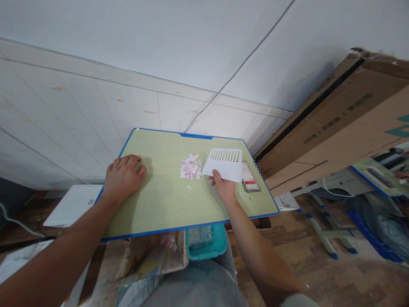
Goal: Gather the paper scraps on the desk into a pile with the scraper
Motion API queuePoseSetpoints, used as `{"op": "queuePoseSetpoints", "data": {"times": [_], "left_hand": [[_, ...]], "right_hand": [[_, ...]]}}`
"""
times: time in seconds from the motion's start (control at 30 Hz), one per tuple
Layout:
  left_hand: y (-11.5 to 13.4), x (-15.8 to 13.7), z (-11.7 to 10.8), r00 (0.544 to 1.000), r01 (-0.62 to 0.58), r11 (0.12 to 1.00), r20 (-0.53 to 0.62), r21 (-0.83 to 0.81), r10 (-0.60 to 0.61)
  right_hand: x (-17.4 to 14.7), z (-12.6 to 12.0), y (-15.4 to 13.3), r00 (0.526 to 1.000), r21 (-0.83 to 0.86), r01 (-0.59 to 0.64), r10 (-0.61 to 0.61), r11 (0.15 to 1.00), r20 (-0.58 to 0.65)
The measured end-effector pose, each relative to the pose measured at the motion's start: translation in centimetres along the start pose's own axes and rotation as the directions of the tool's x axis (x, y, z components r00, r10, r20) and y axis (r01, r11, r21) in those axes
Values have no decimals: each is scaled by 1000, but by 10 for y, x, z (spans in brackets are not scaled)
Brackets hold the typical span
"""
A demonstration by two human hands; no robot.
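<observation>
On the left side of the pale desk top [164, 202], my left hand [125, 177] lies palm down with its fingers loosely bent and the thumb apart, holding nothing. My right hand [223, 187] grips a white flat slotted piece [228, 168] by its near edge, thumb on top. A row of long narrow slots runs along the far part of that piece. Just left of it sits a small heap of pink and white paper scraps [191, 167], and one loose scrap [189, 188] lies closer to me. The fingers under the white piece are mostly hidden.
Beside my right hand lies a blurred-out item [251, 177]. Below the desk's front edge stand a turquoise basket [207, 256] and a patterned bag [172, 260]. A large cardboard box [345, 115] leans at the right. A cable [239, 68] runs down the wall behind.
</observation>
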State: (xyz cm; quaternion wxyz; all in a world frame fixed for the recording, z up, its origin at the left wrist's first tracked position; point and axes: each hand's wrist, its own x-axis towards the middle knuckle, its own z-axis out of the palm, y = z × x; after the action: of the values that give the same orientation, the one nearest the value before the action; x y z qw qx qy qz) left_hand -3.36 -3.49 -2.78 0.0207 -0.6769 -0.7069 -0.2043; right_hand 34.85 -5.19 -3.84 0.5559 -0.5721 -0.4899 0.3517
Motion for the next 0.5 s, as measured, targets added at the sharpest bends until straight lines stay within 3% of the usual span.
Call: {"op": "queuePoseSetpoints", "data": {"times": [0.5], "left_hand": [[2,0,-3,1000,13,1000,11,-5,-13]], "right_hand": [[4,-1,10,998,-34,56,-56,998,11]]}}
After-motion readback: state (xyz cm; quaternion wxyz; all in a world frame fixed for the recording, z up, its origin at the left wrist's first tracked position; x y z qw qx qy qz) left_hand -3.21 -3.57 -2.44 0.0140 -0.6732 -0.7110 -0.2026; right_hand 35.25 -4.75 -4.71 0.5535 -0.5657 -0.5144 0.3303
